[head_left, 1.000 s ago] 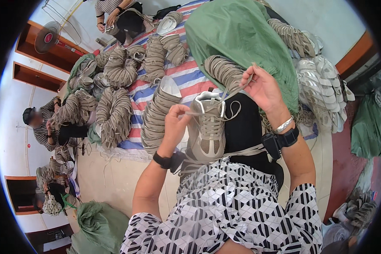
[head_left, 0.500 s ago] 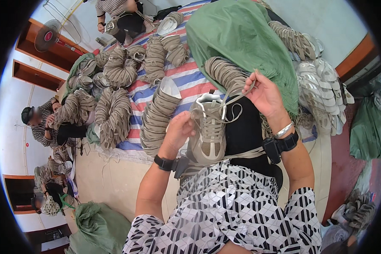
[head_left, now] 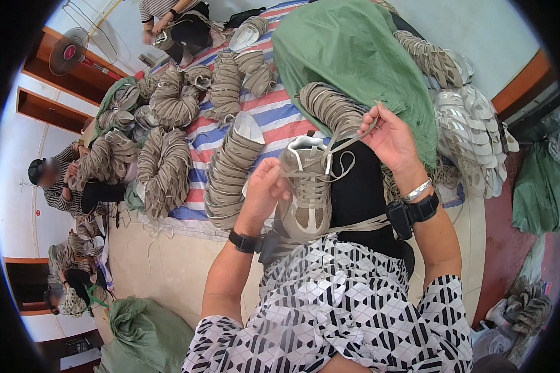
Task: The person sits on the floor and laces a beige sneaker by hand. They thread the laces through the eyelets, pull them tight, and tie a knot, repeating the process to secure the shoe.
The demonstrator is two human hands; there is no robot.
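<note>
A beige-grey shoe upper (head_left: 309, 208) rests on my lap, toe toward me, its front laced in rows. From its top eyelets a flat beige shoelace (head_left: 347, 144) runs up to the right. My right hand (head_left: 389, 140) pinches that lace, raised beyond the shoe's right side, and a loop hangs below it. At the shoe's left side my left hand (head_left: 267, 186) is closed, thumb against fingers, on another stretch of lace that crosses toward the eyelets. Bundled laces (head_left: 370, 225) lie across my lap beneath the shoe.
A curved stack of shoe uppers (head_left: 227, 177) stands left of the shoe on a striped sheet (head_left: 280, 118), with several bundles beyond. A green sack (head_left: 354, 68) lies ahead; pale uppers (head_left: 470, 140) are piled at right. Co-workers (head_left: 62, 177) sit at left, near a fan (head_left: 68, 53).
My left hand has risen slightly along the shoe's side. The lace from the right hand hangs in a slightly different curve. The far co-worker's hands have come together over an upper.
</note>
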